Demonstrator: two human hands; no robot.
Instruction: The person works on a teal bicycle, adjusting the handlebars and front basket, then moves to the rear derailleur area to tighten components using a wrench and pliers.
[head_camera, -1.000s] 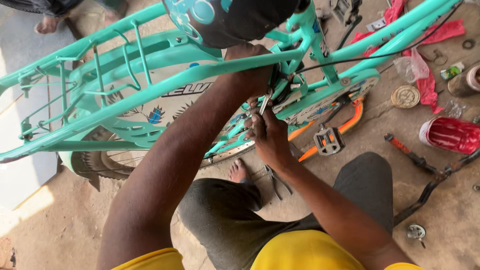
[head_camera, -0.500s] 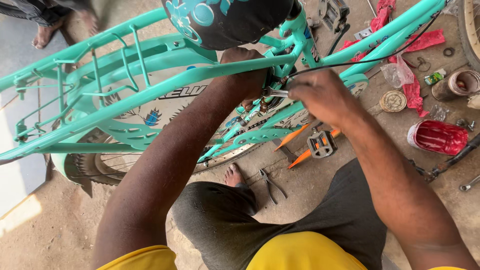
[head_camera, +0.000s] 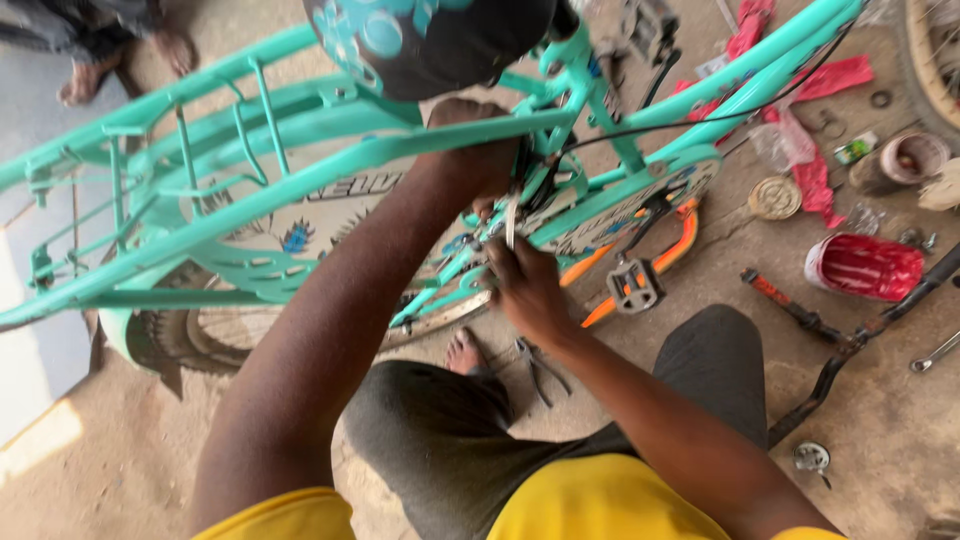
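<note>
Left hand, grip clenched on the turquoise metal bicycle frame at centre frame. Right hand just below, grasping a slim silver metal tool pointed up at the frame. Grey pliers lie on the dirt floor beneath.

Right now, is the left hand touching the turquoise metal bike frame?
Touching. The head view shows the left hand wrapped around a tube of the turquoise bike frame.

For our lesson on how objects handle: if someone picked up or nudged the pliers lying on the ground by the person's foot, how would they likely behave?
The pliers look like metal, so probably stiff and fairly heavy for their size. They lie flat on the dusty floor with handles splayed, so a push would likely slide them, not roll them. The handles may swing at the pivot when lifted.
</note>
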